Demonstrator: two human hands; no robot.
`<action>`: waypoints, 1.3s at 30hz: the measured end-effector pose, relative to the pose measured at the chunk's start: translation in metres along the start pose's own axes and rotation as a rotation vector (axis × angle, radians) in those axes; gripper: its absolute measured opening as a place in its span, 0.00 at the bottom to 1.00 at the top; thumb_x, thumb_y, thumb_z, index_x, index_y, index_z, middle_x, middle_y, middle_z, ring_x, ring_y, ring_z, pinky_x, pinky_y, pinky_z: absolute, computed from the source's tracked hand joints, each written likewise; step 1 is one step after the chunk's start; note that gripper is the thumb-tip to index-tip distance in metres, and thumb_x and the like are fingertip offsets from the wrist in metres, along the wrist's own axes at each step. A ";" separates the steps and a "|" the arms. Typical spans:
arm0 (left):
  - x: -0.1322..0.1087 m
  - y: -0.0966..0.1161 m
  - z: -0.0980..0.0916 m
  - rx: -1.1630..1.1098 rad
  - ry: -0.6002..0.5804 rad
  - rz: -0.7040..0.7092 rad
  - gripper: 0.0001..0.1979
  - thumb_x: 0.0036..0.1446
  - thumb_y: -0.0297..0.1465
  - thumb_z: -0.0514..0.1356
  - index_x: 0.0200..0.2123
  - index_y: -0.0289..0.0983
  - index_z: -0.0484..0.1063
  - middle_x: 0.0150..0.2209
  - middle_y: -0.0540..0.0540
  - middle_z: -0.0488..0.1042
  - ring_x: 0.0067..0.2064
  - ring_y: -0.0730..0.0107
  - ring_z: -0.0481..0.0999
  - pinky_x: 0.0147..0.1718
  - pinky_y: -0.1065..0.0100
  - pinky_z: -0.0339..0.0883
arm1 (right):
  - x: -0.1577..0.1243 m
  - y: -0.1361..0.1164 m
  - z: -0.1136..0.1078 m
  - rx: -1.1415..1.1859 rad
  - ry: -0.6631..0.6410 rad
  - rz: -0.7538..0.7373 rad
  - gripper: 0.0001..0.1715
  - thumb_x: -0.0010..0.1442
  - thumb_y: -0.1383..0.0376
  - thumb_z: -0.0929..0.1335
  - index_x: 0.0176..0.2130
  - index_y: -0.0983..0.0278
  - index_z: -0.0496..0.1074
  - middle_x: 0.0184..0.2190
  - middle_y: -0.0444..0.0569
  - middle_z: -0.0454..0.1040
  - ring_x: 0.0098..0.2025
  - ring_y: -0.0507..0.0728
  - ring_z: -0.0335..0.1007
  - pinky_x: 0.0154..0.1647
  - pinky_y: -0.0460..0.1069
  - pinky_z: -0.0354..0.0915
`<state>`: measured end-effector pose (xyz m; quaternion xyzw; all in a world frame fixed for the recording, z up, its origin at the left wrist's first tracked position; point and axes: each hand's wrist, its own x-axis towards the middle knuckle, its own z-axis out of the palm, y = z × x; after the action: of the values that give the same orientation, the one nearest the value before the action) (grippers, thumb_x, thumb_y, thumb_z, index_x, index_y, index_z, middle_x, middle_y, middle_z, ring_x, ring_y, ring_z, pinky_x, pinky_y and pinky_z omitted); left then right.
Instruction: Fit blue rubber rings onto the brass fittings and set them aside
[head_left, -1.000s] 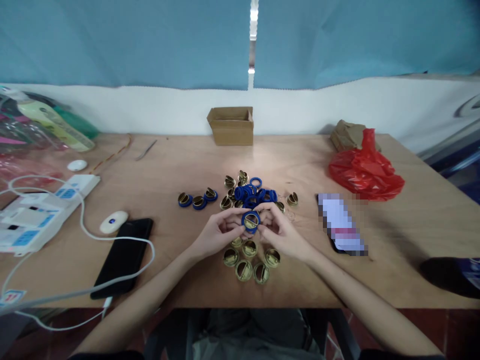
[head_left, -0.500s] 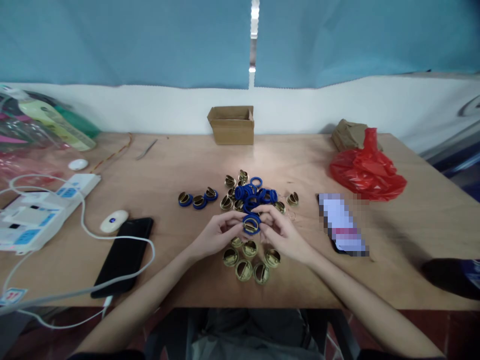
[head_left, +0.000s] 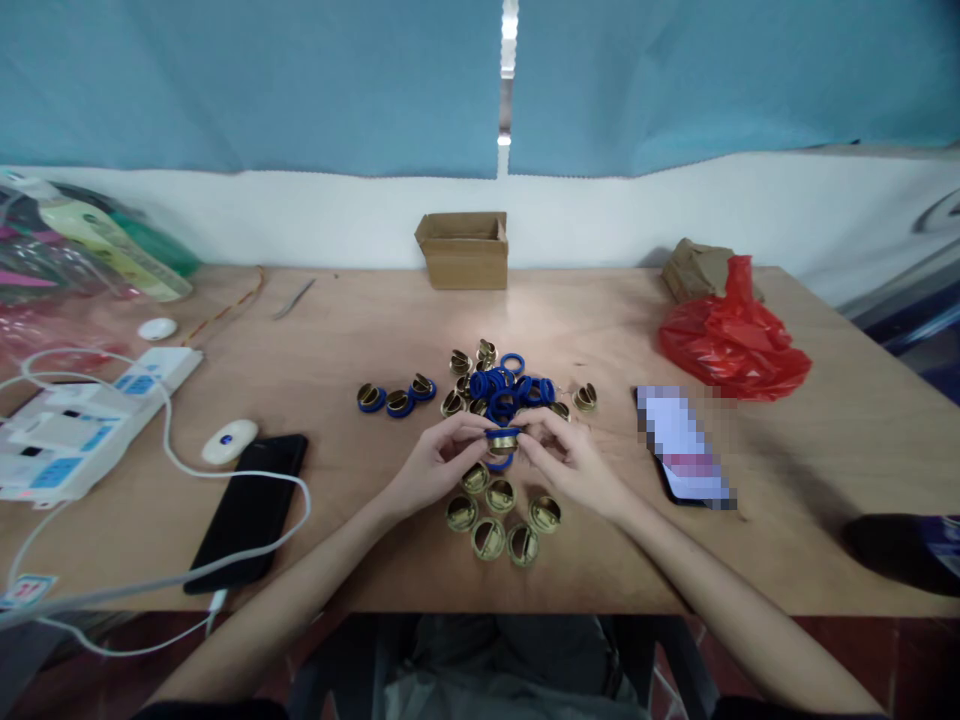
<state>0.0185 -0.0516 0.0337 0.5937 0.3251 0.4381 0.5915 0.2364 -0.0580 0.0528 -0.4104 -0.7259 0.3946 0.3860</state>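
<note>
Between my hands, a brass-coloured round piece (head_left: 504,442) with a blue ring on its upper side is held edge-on. My left hand (head_left: 442,462) pinches its left side, and my right hand (head_left: 564,462) grips its right side. Just under it a blue ring (head_left: 499,463) shows. Several brass pieces (head_left: 487,538) lie on the table nearer to me. Beyond my fingers is a pile of blue rings (head_left: 491,383) mixed with brass pieces. Left of the pile, three brass pieces (head_left: 399,402) sit with blue rings around their bases.
A cardboard box (head_left: 466,262) stands at the table's back. On the right are a red plastic bag (head_left: 735,345), a phone (head_left: 684,445) and a dark bottle (head_left: 904,550). Leftward lie a black phone (head_left: 244,515), a white cable and a power strip (head_left: 142,400).
The brass piece in my hands has tilted from showing its face to nearly edge-on. A blue ring now shows separately below it. My hands have hardly moved.
</note>
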 end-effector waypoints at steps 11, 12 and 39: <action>-0.004 -0.008 0.003 0.078 0.049 0.076 0.18 0.59 0.32 0.68 0.52 0.39 0.73 0.48 0.43 0.81 0.50 0.65 0.82 0.49 0.68 0.77 | 0.000 0.001 0.002 -0.112 -0.023 -0.113 0.10 0.66 0.63 0.69 0.48 0.60 0.74 0.36 0.46 0.79 0.35 0.54 0.76 0.37 0.50 0.73; -0.004 -0.007 0.003 0.097 0.051 0.089 0.19 0.59 0.32 0.68 0.53 0.39 0.72 0.48 0.43 0.81 0.50 0.64 0.82 0.49 0.68 0.77 | 0.000 0.001 0.002 -0.116 -0.021 -0.118 0.10 0.66 0.64 0.69 0.48 0.60 0.74 0.36 0.46 0.79 0.35 0.54 0.76 0.37 0.50 0.73; -0.010 0.037 -0.062 1.169 0.170 0.178 0.14 0.60 0.34 0.64 0.49 0.39 0.72 0.42 0.45 0.79 0.42 0.61 0.79 0.43 0.62 0.72 | 0.010 0.011 -0.014 -0.226 0.285 -0.006 0.08 0.64 0.66 0.63 0.41 0.62 0.72 0.31 0.46 0.76 0.29 0.54 0.71 0.29 0.48 0.64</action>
<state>-0.0468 -0.0377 0.0637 0.8087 0.5074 0.2803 0.0999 0.2479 -0.0414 0.0511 -0.5007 -0.7047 0.2475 0.4375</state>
